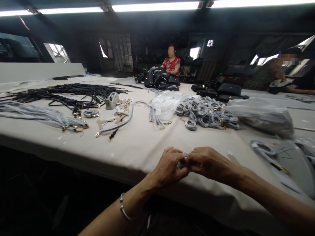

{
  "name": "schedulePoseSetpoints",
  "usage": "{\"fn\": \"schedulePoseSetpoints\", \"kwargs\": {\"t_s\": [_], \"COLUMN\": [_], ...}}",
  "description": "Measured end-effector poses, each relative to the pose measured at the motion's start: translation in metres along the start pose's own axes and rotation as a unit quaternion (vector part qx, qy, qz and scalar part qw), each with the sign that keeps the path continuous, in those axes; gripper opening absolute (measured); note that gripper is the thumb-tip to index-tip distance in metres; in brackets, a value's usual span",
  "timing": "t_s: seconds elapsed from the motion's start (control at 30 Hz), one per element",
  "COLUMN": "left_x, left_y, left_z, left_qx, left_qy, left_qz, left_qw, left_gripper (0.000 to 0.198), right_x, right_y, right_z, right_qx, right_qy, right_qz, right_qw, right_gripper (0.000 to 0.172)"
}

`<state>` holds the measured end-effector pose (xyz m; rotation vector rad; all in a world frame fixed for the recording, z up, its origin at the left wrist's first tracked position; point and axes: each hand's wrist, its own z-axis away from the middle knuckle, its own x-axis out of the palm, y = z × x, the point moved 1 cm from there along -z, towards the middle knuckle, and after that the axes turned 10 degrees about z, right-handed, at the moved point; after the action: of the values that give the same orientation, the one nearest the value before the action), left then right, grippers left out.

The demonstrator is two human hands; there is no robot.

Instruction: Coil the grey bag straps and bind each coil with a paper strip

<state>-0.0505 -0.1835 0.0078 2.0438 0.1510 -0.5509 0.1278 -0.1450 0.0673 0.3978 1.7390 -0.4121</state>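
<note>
My left hand [169, 165] and my right hand [208, 162] meet over the near edge of the cloth-covered table [137, 144]. Both have their fingers curled and pressed together around a small grey coiled strap [183, 160], mostly hidden between them. A silver bracelet [123, 209] sits on my left wrist. A heap of coiled grey straps [205, 113] in clear wrap lies beyond my hands, apart from them.
Black straps [69, 93] and bagged grey straps [36, 114] spread over the left of the table. Loose grey straps [125, 123] and paper tags [120, 113] lie mid-table. A plastic bag [261, 116] is at right. Black bags [159, 80] and two seated people are at the far side.
</note>
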Motion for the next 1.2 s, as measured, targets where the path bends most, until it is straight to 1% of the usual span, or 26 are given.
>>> {"fn": "schedulePoseSetpoints", "kwargs": {"t_s": [0.03,0.07,0.13,0.2,0.3,0.4,0.47,0.5,0.6,0.7,0.77,0.83,0.87,0.93,0.97,1.0,1.03,1.07,1.1,1.13,1.17,1.2], "left_x": [0.001,0.003,0.009,0.015,0.025,0.031,0.033,0.033,0.035,0.04,0.045,0.049,0.05,0.051,0.051,0.05,0.05,0.05,0.05,0.052,0.053,0.055], "left_y": [0.001,0.0,-0.002,-0.004,-0.007,-0.008,-0.007,-0.007,-0.006,-0.005,-0.004,-0.001,0.0,0.0,0.0,0.0,-0.001,-0.002,-0.003,-0.004,-0.005,-0.005], "left_z": [0.0,0.0,0.002,0.005,0.006,0.004,0.004,0.005,0.006,0.007,0.006,0.003,0.002,-0.002,-0.004,-0.006,-0.007,-0.008,-0.009,-0.009,-0.009,-0.009], "left_qx": [-0.039,-0.087,-0.182,-0.239,-0.271,-0.298,-0.317,-0.325,-0.336,-0.329,-0.326,-0.335,-0.338,-0.334,-0.326,-0.317,-0.312,-0.312,-0.316,-0.321,-0.326,-0.33], "left_qy": [-0.014,-0.029,-0.045,-0.036,0.005,0.032,0.021,0.007,-0.034,-0.046,-0.053,-0.06,-0.06,-0.053,-0.046,-0.033,-0.018,-0.001,0.016,0.031,0.043,0.052], "left_qz": [0.048,0.108,0.235,0.334,0.427,0.517,0.557,0.568,0.59,0.6,0.59,0.563,0.545,0.518,0.509,0.506,0.506,0.511,0.518,0.527,0.537,0.546], "left_qw": [0.998,0.99,0.954,0.911,0.863,0.802,0.768,0.756,0.733,0.728,0.737,0.754,0.764,0.786,0.795,0.801,0.804,0.801,0.795,0.787,0.777,0.768], "left_gripper": [0.008,0.004,0.007,0.014,0.021,0.019,0.017,0.017,0.022,0.028,0.033,0.036,0.036,0.036,0.037,0.037,0.037,0.038,0.039,0.04,0.04,0.041], "right_x": [0.0,0.0,0.003,0.006,0.007,0.006,0.006,0.006,0.011,0.018,0.02,0.02,0.018,0.008,0.0,-0.01,-0.022,-0.035,-0.047,-0.059,-0.068,-0.075], "right_y": [-0.003,-0.007,-0.011,-0.015,-0.018,-0.025,-0.029,-0.029,-0.025,-0.02,-0.021,-0.023,-0.022,-0.013,-0.004,0.007,0.022,0.038,0.055,0.073,0.09,0.106], "right_z": [0.002,0.004,0.01,0.016,0.026,0.035,0.042,0.046,0.06,0.072,0.076,0.081,0.084,0.099,0.111,0.128,0.148,0.172,0.197,0.222,0.245,0.266], "right_qx": [-0.017,-0.027,-0.039,-0.042,-0.016,-0.006,-0.024,-0.034,-0.045,-0.033,-0.01,0.029,0.059,0.147,0.209,0.282,0.364,0.447,0.527,0.602,0.643,0.668], "right_qy": [0.003,0.003,0.01,0.038,0.085,0.124,0.146,0.154,0.149,0.133,0.136,0.153,0.167,0.207,0.237,0.269,0.3,0.33,0.345,0.344,0.346,0.34], "right_qz": [0.021,0.037,0.059,0.07,0.057,0.066,0.099,0.118,0.163,0.162,0.112,0.012,-0.051,-0.147,-0.163,-0.155,-0.124,-0.081,-0.039,0.001,0.02,0.023], "right_qw": [1.0,0.999,0.997,0.996,0.995,0.99,0.984,0.98,0.974,0.977,0.984,0.988,0.983,0.956,0.935,0.908,0.873,0.827,0.776,0.721,0.683,0.661], "right_gripper": [0.015,0.017,0.019,0.021,0.022,0.019,0.02,0.025,0.04,0.044,0.043,0.037,0.034,0.029,0.027,0.027,0.026,0.027,0.028,0.028,0.025,0.02]}}
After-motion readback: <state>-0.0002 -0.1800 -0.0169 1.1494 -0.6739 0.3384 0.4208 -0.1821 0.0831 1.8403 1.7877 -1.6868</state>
